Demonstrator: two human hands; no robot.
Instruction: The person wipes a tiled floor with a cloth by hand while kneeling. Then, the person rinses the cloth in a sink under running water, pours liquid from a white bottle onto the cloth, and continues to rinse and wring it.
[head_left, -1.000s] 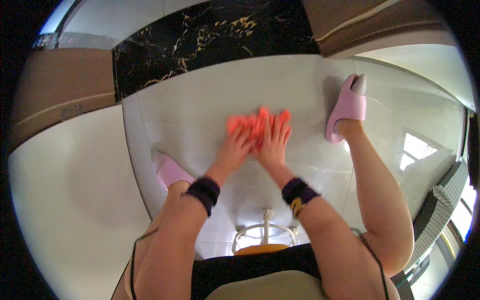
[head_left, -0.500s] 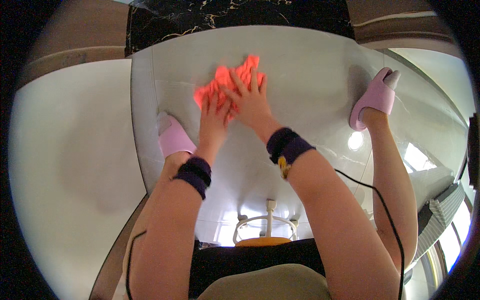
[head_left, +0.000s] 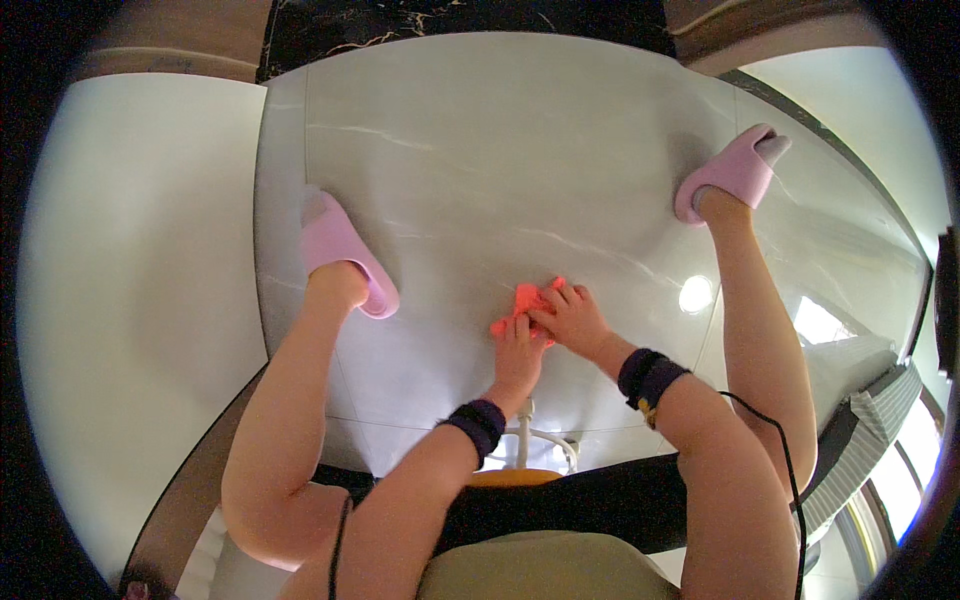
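Observation:
A coral-red cloth (head_left: 527, 297) lies bunched up on the grey tiled floor, between my spread feet and close in front of the stool. From the near side my left hand (head_left: 519, 356) grips its lower edge with curled fingers. My right hand (head_left: 576, 319) closes over its right part, the fingertips of both hands almost touching. Much of the cloth is covered by the hands. Around each wrist sits a dark band, and a black cable runs along each arm.
Pink slippers are on my left foot (head_left: 340, 240) and right foot (head_left: 735, 180). A stool's pale metal base (head_left: 524, 440) with a yellow seat (head_left: 515, 478) is under me. White panels flank the floor, and a black marbled threshold (head_left: 460, 18) crosses the far end.
Both hands have pulled the cloth from the far floor toward me and to the right. It was spread out under flatter fingers; now it is bunched smaller.

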